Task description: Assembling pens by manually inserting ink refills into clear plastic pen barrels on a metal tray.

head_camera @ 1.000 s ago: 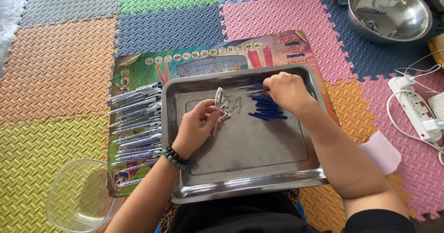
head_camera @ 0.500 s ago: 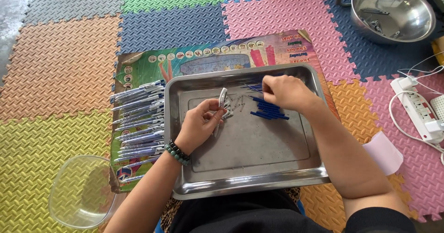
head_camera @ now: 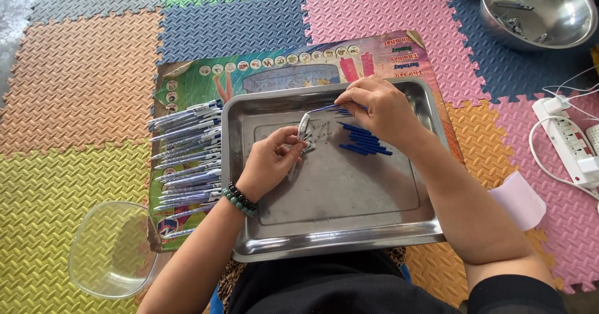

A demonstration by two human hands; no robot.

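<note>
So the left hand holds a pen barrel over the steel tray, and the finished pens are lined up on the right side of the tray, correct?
Not quite. In the head view the finished pens lie left of the steel tray. The left hand does hold a pen barrel over it.

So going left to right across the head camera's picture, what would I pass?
Clear plastic bowl → row of pens → left hand holding a pen barrel → right hand over the metal tray → white power strip.
</note>
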